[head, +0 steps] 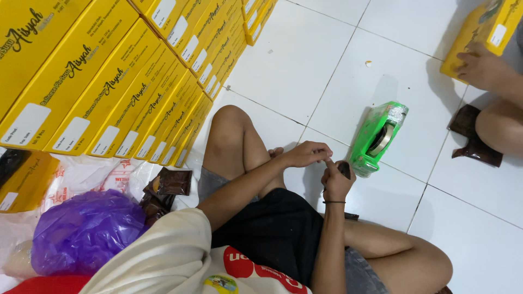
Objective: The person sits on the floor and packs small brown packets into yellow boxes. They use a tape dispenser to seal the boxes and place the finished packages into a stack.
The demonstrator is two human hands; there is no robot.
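I sit cross-legged on a white tiled floor. My right hand (336, 184), with a thin dark band on its wrist, is closed around a small dark object (344, 169) just above my lap. My left hand (306, 154) reaches across my knee, and its fingertips pinch the top of the same object. What the object is cannot be made out. A bright green tape dispenser (377, 139) with a roll of tape in it lies on the floor right beside both hands.
Rows of long yellow boxes (109, 81) fill the left and top. A purple plastic bag (84, 228) and dark brown packets (170, 182) lie at lower left. At upper right another person's hand (479, 68) rests on a yellow box (493, 24), near a dark packet (473, 136).
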